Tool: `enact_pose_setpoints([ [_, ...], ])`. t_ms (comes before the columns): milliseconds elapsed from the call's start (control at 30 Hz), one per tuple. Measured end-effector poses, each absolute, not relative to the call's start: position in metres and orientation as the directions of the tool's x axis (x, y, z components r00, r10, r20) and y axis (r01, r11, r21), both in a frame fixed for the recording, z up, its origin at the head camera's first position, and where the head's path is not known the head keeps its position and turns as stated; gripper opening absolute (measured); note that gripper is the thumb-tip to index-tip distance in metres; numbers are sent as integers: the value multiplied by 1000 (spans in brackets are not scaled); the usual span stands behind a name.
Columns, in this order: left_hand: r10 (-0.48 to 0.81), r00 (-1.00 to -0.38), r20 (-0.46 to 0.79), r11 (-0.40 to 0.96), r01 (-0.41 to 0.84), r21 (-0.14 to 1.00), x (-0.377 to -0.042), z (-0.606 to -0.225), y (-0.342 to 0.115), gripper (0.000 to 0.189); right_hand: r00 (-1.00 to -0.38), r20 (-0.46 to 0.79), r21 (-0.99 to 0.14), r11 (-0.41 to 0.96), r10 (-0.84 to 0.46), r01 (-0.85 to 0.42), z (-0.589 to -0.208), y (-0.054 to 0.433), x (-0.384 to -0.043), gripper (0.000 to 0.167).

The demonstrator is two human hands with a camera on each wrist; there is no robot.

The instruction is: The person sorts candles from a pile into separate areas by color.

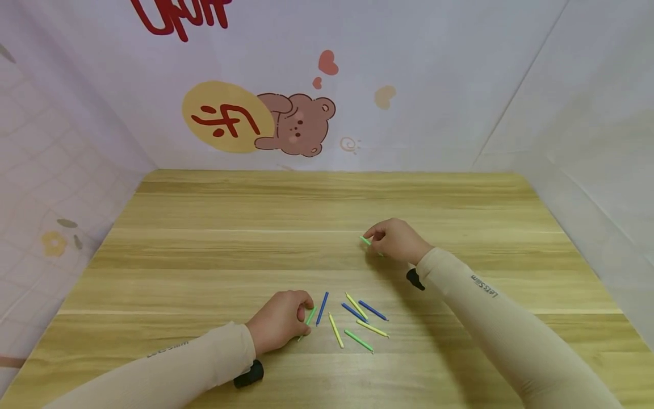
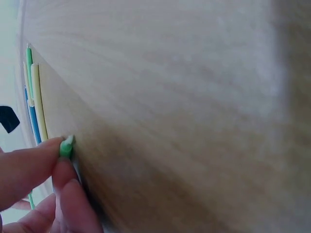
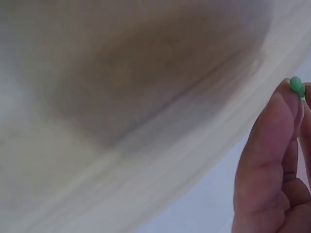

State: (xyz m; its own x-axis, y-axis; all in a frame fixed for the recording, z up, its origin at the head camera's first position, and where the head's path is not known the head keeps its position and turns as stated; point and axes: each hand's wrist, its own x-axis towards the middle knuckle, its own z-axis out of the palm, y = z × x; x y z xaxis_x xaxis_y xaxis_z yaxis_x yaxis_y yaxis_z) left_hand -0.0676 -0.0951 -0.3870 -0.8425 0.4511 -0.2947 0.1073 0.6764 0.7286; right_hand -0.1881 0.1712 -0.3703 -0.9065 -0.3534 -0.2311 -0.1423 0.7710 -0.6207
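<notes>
Two green candles (image 1: 310, 316) are being pinched in curled fingers (image 1: 305, 296), the left hand (image 1: 278, 321) being held beside loose candles (image 1: 335, 330), the right hand (image 1: 400, 241) being stretched farther across the tabletop (image 1: 230, 216).

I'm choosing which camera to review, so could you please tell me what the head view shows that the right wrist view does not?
Only the head view: the left hand pinching its green stick, three blue sticks, three yellow sticks, a loose green stick and the printed bear.

Only the right wrist view: a close-up of one end of the right-hand green stick, but no added object.

Both: the right hand, the stick it pinches and part of the wooden table.
</notes>
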Motion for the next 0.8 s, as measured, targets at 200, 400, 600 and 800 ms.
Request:
enact_pose_setpoints([
  [200,448,-840,-305,678,97,729,-68,-387,-95,31,-910,-230,-611,779,-346,-142,-376,168,-208,28],
  [400,445,-833,-328,671,68,738,-68,-385,-95,30,-905,-241,-603,785,-351,-143,-378,161,-219,30],
  [600,447,-826,-343,668,54,742,-68,-387,-95,29,-906,-264,-591,798,-329,-118,-372,154,-226,32],
  [800,446,-825,-347,668,48,743,-67,-384,-95,29,-905,-266,-592,797,-332,-119,-374,149,-237,30],
])
